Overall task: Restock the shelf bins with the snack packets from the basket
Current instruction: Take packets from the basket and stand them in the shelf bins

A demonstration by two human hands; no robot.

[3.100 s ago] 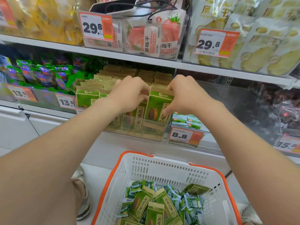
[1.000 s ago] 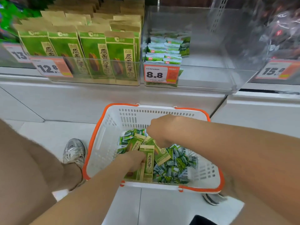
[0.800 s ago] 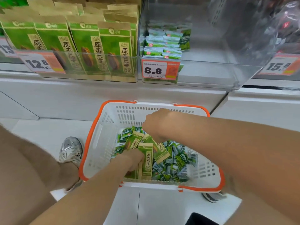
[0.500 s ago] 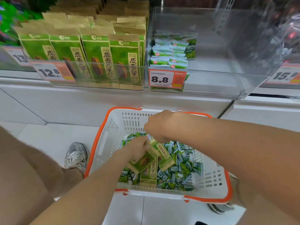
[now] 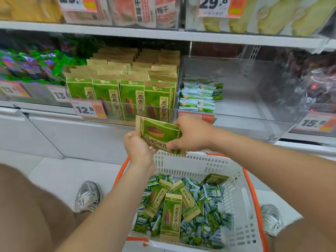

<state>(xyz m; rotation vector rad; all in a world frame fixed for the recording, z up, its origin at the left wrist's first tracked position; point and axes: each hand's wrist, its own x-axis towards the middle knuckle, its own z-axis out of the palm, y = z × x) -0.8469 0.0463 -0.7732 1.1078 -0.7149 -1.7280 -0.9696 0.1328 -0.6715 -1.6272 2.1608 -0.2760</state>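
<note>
One by one, inspected grips, stock and bins. Found the left grip [image 5: 139,150] clenched round the lower left corner of a thin stack of seed packets [image 5: 158,133]. Found the right grip [image 5: 192,135] pinching the stack's right end, thumb beneath and fingers over the top edge. Located the stack in the air above the far rim of the basket [image 5: 190,160], just in front of the seed bin [image 5: 127,113], turned on its side. Could not count the packets in it.

Judged the step as carry-and-square: stack clear of the basket, not yet binned. Assessed the next move as needing a quarter turn to stand the packets upright, then a lift over the clear front wall into a row with room. Rated the front rows as close-packed, so expected some parting of the standing packets.

Recorded flat rectangular paper pouches with kraft-brown borders, matt green faces and a dark seed printed at centre. Judged them stiff enough to stay flat when held by the ends. Counted three like pouches [image 5: 171,215] lying loose in the basket on a bed of small, glossy, crinkled green sachets [image 5: 209,195]. Noted the basket as white perforated plastic with an orange rim, and the bins as clear rigid plastic. Saw the neighbouring sachet bin [image 5: 254,102] stocked at its left side only.
</note>
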